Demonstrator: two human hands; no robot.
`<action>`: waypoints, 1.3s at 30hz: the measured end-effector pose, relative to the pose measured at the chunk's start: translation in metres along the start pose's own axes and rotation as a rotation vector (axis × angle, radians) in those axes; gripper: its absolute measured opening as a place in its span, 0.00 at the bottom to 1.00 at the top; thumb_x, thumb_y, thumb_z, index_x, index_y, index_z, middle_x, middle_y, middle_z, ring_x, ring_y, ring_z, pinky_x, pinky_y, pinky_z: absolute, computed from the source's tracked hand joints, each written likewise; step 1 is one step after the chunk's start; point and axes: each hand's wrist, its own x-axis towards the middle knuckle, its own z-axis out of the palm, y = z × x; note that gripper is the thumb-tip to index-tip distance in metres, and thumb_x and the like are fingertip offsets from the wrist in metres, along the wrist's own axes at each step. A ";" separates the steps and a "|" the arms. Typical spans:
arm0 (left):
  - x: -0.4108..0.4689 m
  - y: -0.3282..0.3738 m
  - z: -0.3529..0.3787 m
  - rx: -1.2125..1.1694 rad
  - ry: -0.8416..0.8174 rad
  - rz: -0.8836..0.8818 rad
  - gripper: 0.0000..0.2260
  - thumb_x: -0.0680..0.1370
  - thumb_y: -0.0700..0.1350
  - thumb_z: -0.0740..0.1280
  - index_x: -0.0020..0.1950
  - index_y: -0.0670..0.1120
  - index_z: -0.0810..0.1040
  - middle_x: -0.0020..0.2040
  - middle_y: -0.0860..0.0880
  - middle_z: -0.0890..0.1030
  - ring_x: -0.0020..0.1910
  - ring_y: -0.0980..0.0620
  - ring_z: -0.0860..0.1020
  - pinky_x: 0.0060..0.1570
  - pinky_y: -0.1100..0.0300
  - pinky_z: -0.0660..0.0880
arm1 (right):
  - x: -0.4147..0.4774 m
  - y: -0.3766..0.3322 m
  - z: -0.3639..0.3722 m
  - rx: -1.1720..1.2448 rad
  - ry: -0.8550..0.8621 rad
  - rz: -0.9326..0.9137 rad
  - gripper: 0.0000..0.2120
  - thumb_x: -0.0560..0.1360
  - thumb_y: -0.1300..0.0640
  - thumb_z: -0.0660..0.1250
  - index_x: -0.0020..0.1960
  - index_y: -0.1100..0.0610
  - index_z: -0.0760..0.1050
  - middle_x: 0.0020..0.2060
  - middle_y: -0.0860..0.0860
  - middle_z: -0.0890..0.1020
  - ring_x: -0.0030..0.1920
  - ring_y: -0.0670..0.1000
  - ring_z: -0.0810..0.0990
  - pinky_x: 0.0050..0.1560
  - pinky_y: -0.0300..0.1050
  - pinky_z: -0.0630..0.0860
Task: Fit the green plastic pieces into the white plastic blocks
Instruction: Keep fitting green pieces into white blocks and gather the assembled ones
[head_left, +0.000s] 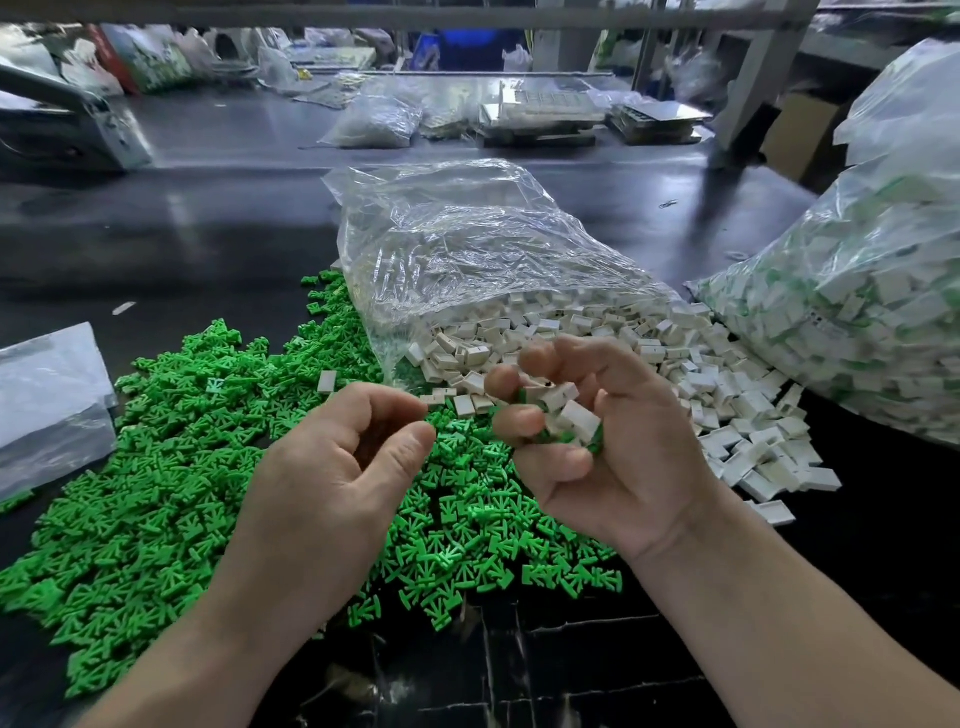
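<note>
Right hand (613, 457) cups white blocks (579, 420), green pieces (596, 446) | left hand (332, 467) curled, contents unclear

Counted two hands, left hand (332, 467) and right hand (618, 457), one heap of green pieces (156, 467), one spill of white blocks (727, 410) (neither countable singly) and two filled bags, centre bag (467, 234) and right bag (872, 322).

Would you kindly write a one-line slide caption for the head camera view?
Right hand grips white blocks and green pieces, left hand curled beside it, above a green heap on the bench.
</note>
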 end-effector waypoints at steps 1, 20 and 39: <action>0.000 -0.002 -0.001 0.135 -0.013 0.039 0.07 0.74 0.60 0.66 0.48 0.59 0.78 0.39 0.59 0.80 0.41 0.62 0.78 0.34 0.70 0.72 | 0.001 -0.003 -0.003 0.011 0.042 -0.011 0.14 0.62 0.60 0.81 0.42 0.58 0.78 0.39 0.54 0.79 0.30 0.47 0.76 0.18 0.36 0.71; 0.003 -0.009 0.004 0.778 -0.219 0.153 0.08 0.72 0.54 0.72 0.48 0.53 0.82 0.39 0.56 0.76 0.39 0.52 0.76 0.42 0.54 0.72 | -0.011 -0.019 0.006 -2.343 0.511 0.314 0.11 0.80 0.51 0.63 0.61 0.44 0.77 0.49 0.49 0.83 0.48 0.56 0.81 0.46 0.51 0.82; 0.005 -0.012 0.007 0.452 -0.051 0.213 0.13 0.78 0.52 0.58 0.49 0.51 0.82 0.41 0.58 0.79 0.39 0.59 0.76 0.42 0.58 0.73 | -0.009 -0.014 -0.002 -2.110 0.541 0.110 0.09 0.78 0.46 0.69 0.45 0.51 0.79 0.37 0.49 0.82 0.37 0.50 0.81 0.39 0.48 0.82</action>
